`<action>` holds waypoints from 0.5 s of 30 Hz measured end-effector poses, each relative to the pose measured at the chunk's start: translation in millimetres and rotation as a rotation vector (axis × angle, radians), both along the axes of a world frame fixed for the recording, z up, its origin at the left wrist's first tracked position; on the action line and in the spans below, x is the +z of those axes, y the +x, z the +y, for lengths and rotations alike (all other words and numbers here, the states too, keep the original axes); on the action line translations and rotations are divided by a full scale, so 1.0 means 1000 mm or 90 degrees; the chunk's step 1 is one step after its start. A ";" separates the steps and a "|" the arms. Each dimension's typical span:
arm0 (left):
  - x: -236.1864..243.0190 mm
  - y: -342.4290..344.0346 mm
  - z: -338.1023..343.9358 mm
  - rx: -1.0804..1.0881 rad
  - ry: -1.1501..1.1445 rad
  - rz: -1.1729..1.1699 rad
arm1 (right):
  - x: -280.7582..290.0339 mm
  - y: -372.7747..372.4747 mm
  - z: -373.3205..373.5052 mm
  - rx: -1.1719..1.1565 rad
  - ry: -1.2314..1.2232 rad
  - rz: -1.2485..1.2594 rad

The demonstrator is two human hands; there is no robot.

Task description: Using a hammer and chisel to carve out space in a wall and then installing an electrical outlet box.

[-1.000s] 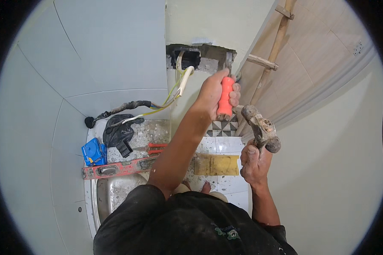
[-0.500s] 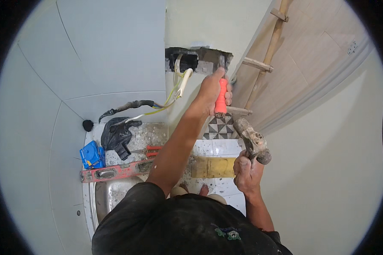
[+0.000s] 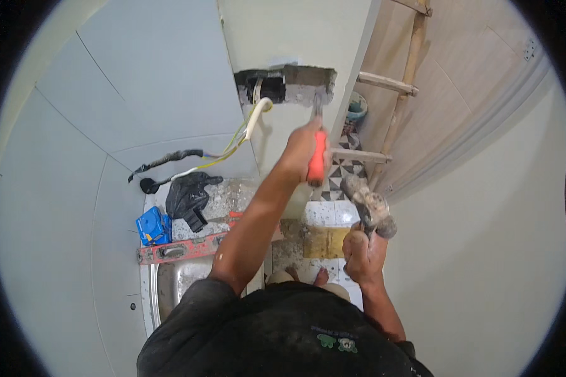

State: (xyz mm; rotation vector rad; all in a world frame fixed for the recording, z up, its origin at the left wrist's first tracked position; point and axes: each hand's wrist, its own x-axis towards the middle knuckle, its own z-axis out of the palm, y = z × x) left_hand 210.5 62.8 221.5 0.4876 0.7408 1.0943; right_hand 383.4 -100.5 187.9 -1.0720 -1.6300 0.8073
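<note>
Left fingers [image 3: 312, 127] grip the red-handled chisel [image 3: 317, 161], blurred toward its tip; right fingers [image 3: 358, 244] grip the hammer [image 3: 371, 204], partly hiding it.

I can't read a single word or number from here. The black, dust-marked fabric shirt [image 3: 251, 333] on the person before me carries a small green-and-white printed emblem [image 3: 346, 345], and just above it runs a faint bluish line of what looks like lettering [image 3: 324, 329], too small and blurred to make out.
</note>
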 end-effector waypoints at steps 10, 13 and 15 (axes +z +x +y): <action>0.037 -0.004 -0.031 0.210 0.164 0.610 | -0.018 0.036 0.014 0.053 -0.142 0.179; 0.042 0.002 -0.021 0.266 0.140 0.755 | -0.019 0.044 0.014 0.106 -0.121 0.184; 0.043 0.005 -0.014 0.267 0.106 0.794 | -0.017 0.047 0.014 0.116 -0.124 0.208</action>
